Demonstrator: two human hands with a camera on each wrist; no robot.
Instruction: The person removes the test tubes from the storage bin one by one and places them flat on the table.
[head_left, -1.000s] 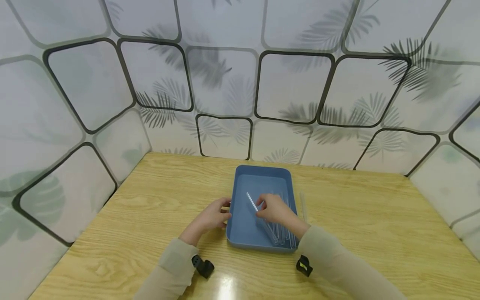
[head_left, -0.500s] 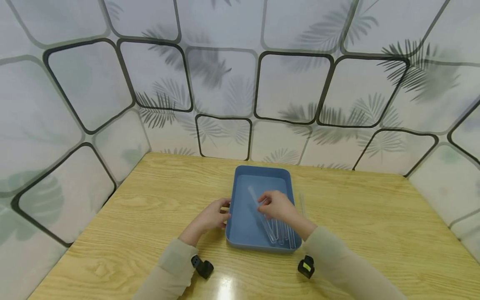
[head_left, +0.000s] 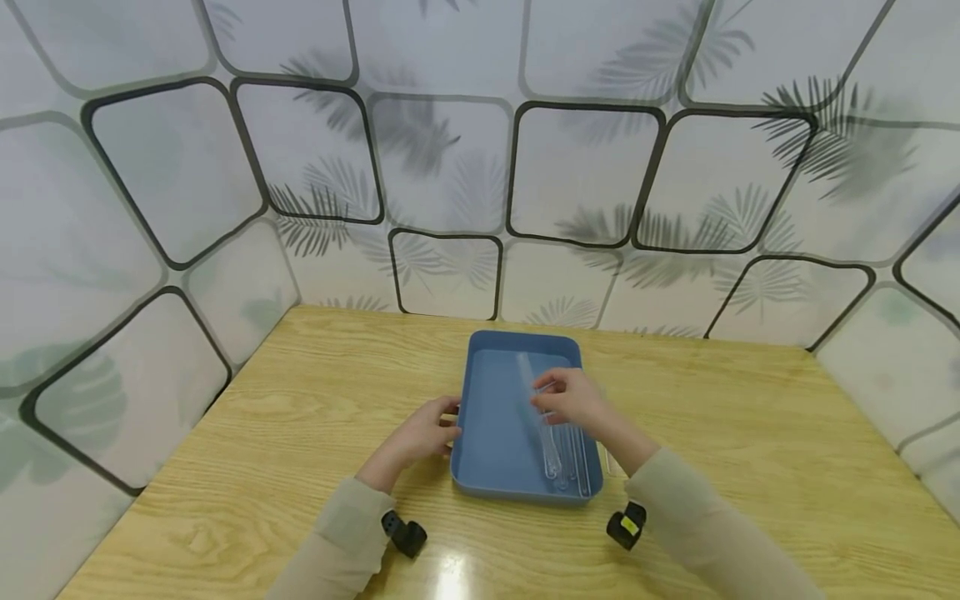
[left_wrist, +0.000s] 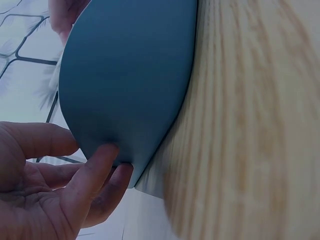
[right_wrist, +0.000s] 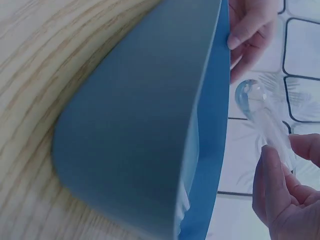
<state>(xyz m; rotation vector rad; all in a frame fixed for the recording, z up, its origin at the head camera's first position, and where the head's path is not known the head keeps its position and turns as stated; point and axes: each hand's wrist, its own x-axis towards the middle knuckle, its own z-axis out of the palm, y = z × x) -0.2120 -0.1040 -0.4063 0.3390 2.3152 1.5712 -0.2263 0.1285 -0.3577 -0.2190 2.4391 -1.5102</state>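
My right hand [head_left: 573, 398] pinches a clear test tube [right_wrist: 267, 125] between thumb and fingers, over the right half of the blue tray [head_left: 487, 479]. Its rounded end sticks out past the fingertips in the right wrist view; in the head view the tube is blurred. Several more clear test tubes [head_left: 573, 458] lie lengthwise along the tray's right side, partly under that hand and forearm. My left hand [head_left: 422, 429] holds the tray's left wall. Seen from the left wrist, one finger lies at the rim while other fingertips [left_wrist: 111, 150] press the outer wall.
The tray stands on a wood-grain table [head_left: 330, 400]. Beside its right wall a clear, narrow object [head_left: 615, 463] lies on the table, partly hidden by the right forearm. A patterned curtain [head_left: 450, 183] borders the table at the back and sides.
My right hand has moved to the right and slightly away from me, carrying the test tube toward the row of tubes. My left hand stays on the tray wall.
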